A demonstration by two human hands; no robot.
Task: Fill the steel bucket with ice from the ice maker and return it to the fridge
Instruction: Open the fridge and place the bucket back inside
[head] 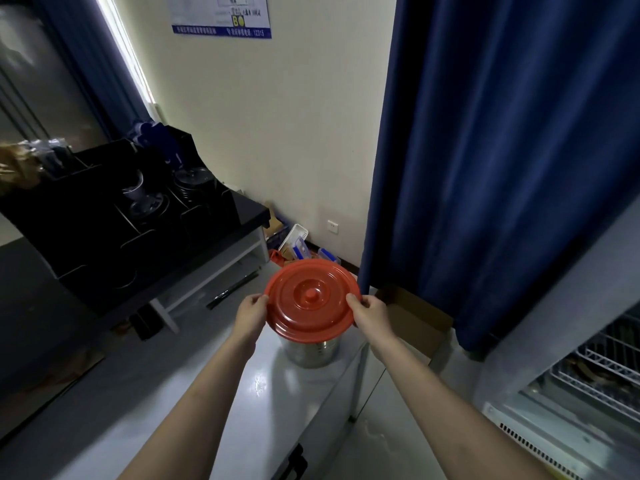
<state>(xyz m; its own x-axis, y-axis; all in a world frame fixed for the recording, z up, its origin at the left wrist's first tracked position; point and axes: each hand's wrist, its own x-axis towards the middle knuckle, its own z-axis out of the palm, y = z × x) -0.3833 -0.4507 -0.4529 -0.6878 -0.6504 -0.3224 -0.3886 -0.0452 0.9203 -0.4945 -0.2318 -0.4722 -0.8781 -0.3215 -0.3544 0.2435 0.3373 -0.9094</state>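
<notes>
1. Far left, a black organizer of cups and lids is sitting on a dark counter; not part of the job, so I'm ignoring it.
2. My left hand is pinching the left rim of the red lid, thumb on top, fingers curled under the edge. Closed grip, holding the lid.
3. Centre: the lid is sitting over the mouth of the steel bucket, tilted a little toward me. I can't tell whether it's seated on the rim or lifted just clear.
4. The bucket is standing upright on the shiny top of a low steel cabinet, near its right edge. The lid is hiding the inside, so I can't tell if there's ice in it.
5. My right hand is gripping the right rim the same way, thumb on top, closed on the lid.
6. Step in hand, as I'm judging it: handling the lid at the bucket mouth. Taking it off or putting it on, I can't say from this.
7. Right side: blue curtain, then an open fridge with wire shelves at the far right. No ice maker I can identify for sure.
8. Next move is calling for both hands keeping the lid level, moving together, without knocking the bucket toward the cabinet edge.
</notes>
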